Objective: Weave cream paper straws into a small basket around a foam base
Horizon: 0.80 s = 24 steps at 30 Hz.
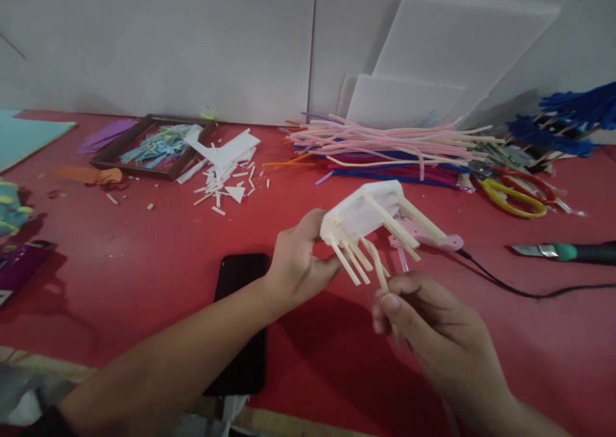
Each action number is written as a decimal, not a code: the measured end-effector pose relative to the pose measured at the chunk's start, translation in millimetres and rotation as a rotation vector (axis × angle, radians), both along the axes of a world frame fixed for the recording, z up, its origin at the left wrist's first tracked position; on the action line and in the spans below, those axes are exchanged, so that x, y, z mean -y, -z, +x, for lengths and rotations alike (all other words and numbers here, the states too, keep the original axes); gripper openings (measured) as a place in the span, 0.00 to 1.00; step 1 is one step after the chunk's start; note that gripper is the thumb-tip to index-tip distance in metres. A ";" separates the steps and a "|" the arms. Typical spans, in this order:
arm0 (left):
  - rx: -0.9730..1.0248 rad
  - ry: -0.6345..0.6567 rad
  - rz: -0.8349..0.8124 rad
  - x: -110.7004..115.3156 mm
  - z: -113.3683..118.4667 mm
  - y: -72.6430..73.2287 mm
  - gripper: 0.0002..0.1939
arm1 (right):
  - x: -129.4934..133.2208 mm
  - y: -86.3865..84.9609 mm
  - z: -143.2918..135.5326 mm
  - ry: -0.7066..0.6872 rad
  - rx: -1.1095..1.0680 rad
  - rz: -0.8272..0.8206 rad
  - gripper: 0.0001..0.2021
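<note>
My left hand [299, 257] grips the left end of a white foam piece [356, 215], fingers closed round its edge. Several pale wooden sticks [393, 226] jut from the underside of that piece like legs, some at the near end and others at the right. Between thumb and fingers, my right hand [443, 334] pinches a cream pipe cleaner [379, 267]. Its bent upper end is up against the near sticks; whether it wraps round one I cannot tell. Behind the foam lies a pink glue gun [418, 233], partly covered by the sticks.
A black phone [243, 334] lies under my left forearm. At the back are foam scraps [228, 158], a brown frame [168, 167] of trimmings and a pile of pipe cleaners [375, 138]. Scissors [513, 196] and a craft knife [563, 252] lie right, near the glue gun's cord [510, 286].
</note>
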<state>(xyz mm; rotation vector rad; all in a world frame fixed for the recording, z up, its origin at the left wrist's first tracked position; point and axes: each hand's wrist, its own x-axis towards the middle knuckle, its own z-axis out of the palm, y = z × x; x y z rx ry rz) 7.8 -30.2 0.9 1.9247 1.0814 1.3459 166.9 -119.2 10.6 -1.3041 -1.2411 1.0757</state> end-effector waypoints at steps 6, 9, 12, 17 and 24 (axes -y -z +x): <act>0.082 0.054 -0.248 -10.8 1.7 7.8 0.13 | -13.2 13.4 2.3 0.037 -0.188 -0.255 0.15; 0.113 0.129 -0.314 -14.2 2.0 7.6 0.15 | -19.7 11.0 0.1 0.017 -0.466 -0.446 0.18; 0.151 0.247 -0.361 -14.8 3.2 4.7 0.18 | -23.9 3.9 -2.4 -0.015 -0.606 -0.526 0.20; 0.194 0.430 -0.461 -13.6 5.1 2.2 0.20 | -27.2 -0.5 -1.9 -0.026 -0.571 -0.484 0.22; 0.170 0.425 -0.463 -9.9 5.0 0.8 0.20 | -27.2 -0.2 0.4 0.013 -0.588 -0.543 0.23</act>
